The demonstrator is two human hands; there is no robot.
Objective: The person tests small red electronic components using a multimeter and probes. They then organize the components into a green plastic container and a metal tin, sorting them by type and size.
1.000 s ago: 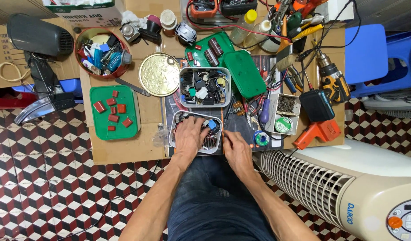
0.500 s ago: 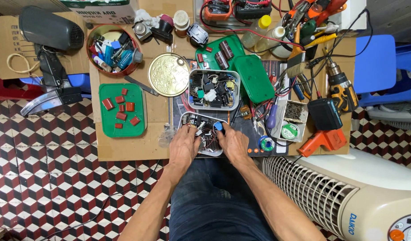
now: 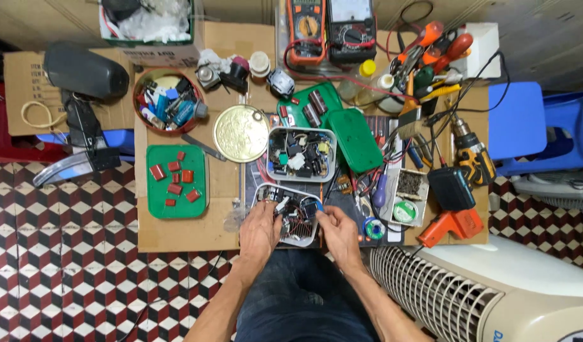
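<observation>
At the near tray of small parts [image 3: 290, 237], both hands have closed in: left hand [image 3: 259, 231] fingers now spread among components, right hand [image 3: 337, 234] pinching a small blue part [image 3: 311, 208], so sorting continues.

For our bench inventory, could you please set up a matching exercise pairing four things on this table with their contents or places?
Things:
1. green tray
2. round red bowl
3. gold lid
4. orange glue gun

Descriptions:
A. at the table's near right corner
B. holds small red blocks
C. lies flat, holds nothing
D. heaped with mixed small parts

Pairs: 1-B, 2-D, 3-C, 4-A
</observation>
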